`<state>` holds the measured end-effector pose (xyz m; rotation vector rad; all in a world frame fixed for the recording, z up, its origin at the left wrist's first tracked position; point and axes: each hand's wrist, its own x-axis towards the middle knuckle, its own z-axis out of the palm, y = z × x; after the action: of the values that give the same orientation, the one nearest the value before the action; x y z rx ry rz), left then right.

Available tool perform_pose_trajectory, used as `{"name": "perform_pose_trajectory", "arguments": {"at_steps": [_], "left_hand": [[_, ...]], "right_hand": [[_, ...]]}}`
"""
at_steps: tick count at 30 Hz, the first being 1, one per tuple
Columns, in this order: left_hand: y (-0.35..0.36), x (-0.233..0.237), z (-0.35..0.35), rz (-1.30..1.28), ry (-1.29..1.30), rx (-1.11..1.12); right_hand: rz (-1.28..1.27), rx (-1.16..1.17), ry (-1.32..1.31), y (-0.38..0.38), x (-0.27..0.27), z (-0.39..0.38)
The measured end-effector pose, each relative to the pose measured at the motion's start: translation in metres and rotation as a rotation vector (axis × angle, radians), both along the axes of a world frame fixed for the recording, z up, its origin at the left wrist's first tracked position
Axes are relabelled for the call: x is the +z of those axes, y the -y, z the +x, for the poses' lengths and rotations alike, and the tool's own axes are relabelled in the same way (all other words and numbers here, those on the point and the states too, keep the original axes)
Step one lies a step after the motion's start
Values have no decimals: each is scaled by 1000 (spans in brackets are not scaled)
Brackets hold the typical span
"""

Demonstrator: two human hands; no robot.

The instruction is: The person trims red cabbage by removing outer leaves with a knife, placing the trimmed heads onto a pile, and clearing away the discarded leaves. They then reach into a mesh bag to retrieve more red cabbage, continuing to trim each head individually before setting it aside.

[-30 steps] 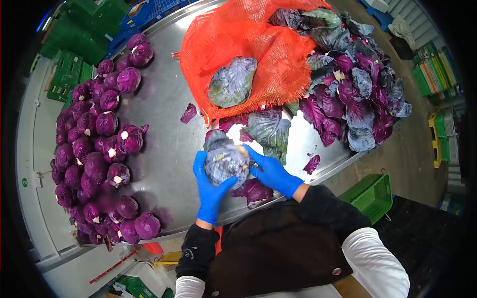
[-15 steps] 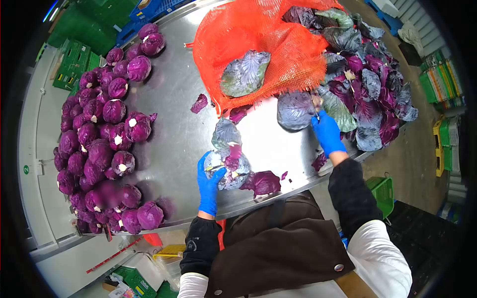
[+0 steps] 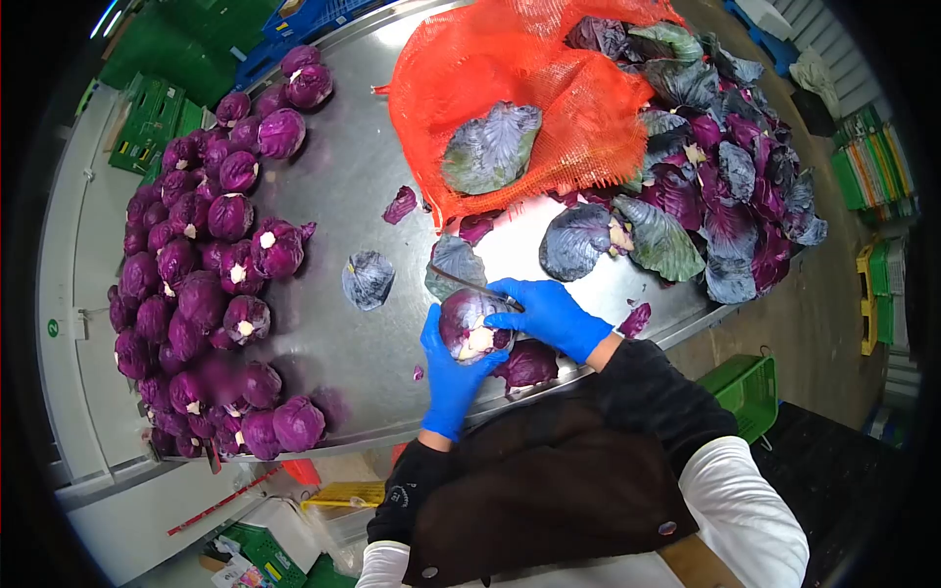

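My left hand (image 3: pixel 454 387), in a blue glove, cups a red cabbage (image 3: pixel 461 321) from the left and below, near the table's front edge. The cabbage's pale cut stem end faces up toward me. Gloved as well, my right hand (image 3: pixel 554 316) grips a knife (image 3: pixel 463 282) whose blade points left above the cabbage, and its fingers touch the cabbage's right side. The knife's handle is mostly hidden in the palm. Behind the cabbage lies a grey-green outer leaf (image 3: pixel 457 257). A purple leaf (image 3: pixel 529 365) is partly under my right hand.
Many trimmed cabbages (image 3: pixel 201 299) crowd the left of the metal table (image 3: pixel 333 343). An orange mesh sack (image 3: pixel 549 108) lies at the back, with a leaf on it. Loose leaves (image 3: pixel 725 216) are heaped at the right. A green crate (image 3: pixel 750 397) stands beyond the table's right front.
My right hand has come left from the loose leaves to the cabbage. The cabbage now shows its stem end and fewer outer leaves. A grey-purple leaf now lies on the table left of it.
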<state>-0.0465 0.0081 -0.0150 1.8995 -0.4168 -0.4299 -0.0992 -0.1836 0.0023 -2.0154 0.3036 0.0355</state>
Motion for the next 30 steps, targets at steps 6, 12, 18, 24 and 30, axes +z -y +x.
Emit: {"name": "perform_pose_trajectory", "arguments": {"at_steps": [6,12,18,24,30], "left_hand": [[15,10,22,152,247,-155],[36,29,27,140,214,-131],[33,20,14,293,426,-116],[-7,-8,13,-9,128,-49],[-22,-3,38,7,222,-317]], "right_hand": [[-326,-37,28,-10,7,-1],[-592,3,-13,-18,12,-8],[-491,-24,-118,4,-9,20],[-41,-424,-21,8,-49,31],[-416,-440,-100,43,-34,13]]}}
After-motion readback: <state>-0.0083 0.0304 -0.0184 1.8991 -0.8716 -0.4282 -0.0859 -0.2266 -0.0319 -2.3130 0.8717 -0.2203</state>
